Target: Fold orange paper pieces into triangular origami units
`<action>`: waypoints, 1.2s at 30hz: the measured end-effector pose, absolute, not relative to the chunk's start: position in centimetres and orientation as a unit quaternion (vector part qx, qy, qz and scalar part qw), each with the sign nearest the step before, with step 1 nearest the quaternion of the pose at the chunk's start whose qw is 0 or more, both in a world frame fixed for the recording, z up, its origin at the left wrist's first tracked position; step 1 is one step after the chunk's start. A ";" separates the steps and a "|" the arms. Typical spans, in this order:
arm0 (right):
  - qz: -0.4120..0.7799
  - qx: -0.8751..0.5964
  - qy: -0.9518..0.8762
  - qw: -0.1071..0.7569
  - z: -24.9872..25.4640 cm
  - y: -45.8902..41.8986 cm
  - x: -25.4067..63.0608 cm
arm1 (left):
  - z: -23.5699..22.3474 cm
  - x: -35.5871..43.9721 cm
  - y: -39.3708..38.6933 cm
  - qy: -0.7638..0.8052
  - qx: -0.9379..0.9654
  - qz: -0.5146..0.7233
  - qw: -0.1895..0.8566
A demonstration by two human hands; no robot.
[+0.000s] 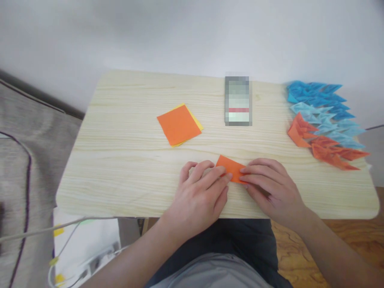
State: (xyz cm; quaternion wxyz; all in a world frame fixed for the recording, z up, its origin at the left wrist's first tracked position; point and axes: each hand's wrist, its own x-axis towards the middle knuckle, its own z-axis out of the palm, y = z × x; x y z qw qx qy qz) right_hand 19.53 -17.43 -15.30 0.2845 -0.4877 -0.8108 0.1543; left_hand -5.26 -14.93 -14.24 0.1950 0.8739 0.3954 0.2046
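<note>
Head view: from my station I have both bare hands over the orange paper [228, 167], a narrow piece that looks folded, lying between their fingertips. The left hand [201, 192] is palm-down and loosely curled, fingertips on the paper's left part; I can't tell whether its thumb grips underneath. The right hand [271, 187] is half closed and seems to pinch the right end lightly between fingertips and thumb. For a clean crease, I'd keep the left fingertips firm, line up the edges at the right fingertips, then press outward along the fold without dragging. Beyond the left hand lies an orange square sheet [179, 125] over a yellow sheet [196, 120]; beyond the right hand, to its right, sit orange folded paper pieces [302, 133].
</note>
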 end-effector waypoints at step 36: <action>0.132 -0.667 -0.692 0.244 -15.6 -16.8 16.1 | -14.2 -6.0 -14.8 0.410 0.873 0.187 0.187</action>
